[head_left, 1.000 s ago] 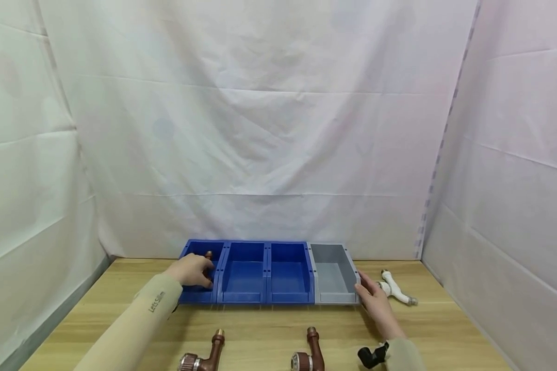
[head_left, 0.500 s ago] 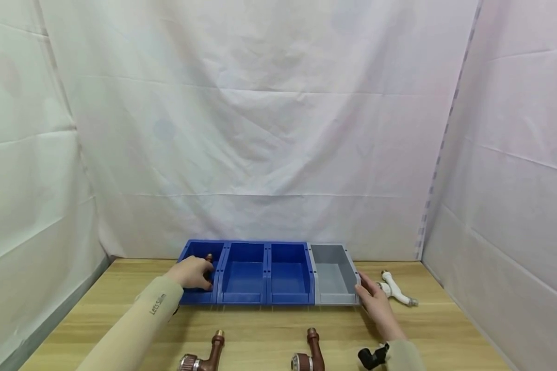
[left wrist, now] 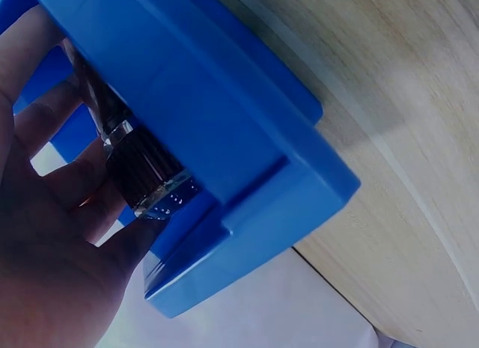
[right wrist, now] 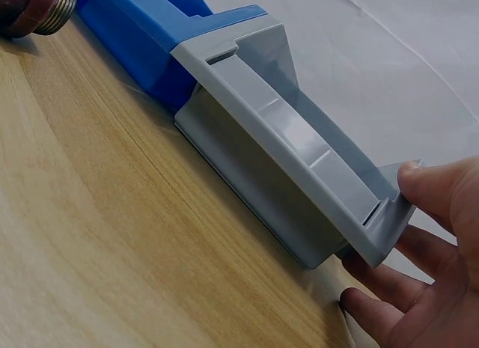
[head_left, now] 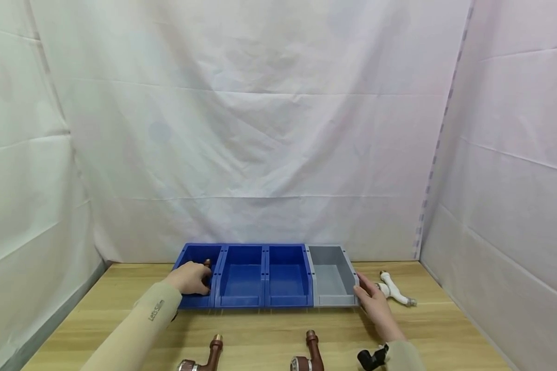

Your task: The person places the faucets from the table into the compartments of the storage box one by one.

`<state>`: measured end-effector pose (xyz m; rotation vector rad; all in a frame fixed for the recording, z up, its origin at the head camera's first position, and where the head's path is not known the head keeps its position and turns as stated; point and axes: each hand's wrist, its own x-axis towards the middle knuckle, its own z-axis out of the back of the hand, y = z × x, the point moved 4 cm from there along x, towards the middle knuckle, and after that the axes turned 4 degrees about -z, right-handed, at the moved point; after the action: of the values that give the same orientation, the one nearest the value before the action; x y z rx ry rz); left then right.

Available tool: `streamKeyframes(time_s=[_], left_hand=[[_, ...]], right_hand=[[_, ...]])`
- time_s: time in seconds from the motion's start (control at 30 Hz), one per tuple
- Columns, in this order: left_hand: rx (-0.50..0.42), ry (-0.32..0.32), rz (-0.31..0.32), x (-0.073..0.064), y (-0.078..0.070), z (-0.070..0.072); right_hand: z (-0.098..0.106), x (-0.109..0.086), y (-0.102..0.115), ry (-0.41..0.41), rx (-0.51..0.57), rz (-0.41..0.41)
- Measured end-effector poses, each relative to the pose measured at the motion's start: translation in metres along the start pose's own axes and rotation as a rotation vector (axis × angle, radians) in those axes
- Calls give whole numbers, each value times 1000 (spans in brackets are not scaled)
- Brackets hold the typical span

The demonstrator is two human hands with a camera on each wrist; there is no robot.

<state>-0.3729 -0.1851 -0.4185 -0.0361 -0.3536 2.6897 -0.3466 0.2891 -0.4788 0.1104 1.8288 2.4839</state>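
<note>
My left hand (head_left: 191, 278) reaches into the leftmost blue bin (head_left: 187, 253). Its fingers curl round a brown tap (left wrist: 142, 165) with a ribbed knob and chrome rings, lying along the bin's side wall in the left wrist view. From above, most of this tap is hidden by the hand; one end (head_left: 207, 263) shows beyond it. At the other end of the row, my right hand (head_left: 375, 306) grips the front right corner of the grey bin (right wrist: 247, 176), thumb on the rim and fingers beneath and outside.
Two more blue bins (head_left: 242, 281) stand between the hands, joined in the row. Two brown taps (head_left: 213, 355) (head_left: 313, 353) lie at the table's front. A white tap (head_left: 392, 288) lies right of the grey bin. A black elbow-shaped piece (head_left: 373, 357) is by the right sleeve. White cloth (head_left: 260, 129) hangs behind.
The head view has shifted slightly, so the bins appear a little lower and further left. Both hands keep nearly the same places at the bins.
</note>
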Motion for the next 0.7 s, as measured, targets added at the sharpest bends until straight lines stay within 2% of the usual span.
streamKeyframes(time_s=[0.5, 0.7], left_hand=[[1, 2, 21, -1, 3, -5], [-5, -6, 18, 1, 2, -5]], right_hand=[[-1, -1, 3, -9, -16, 5], [0, -2, 2, 11, 1, 2]])
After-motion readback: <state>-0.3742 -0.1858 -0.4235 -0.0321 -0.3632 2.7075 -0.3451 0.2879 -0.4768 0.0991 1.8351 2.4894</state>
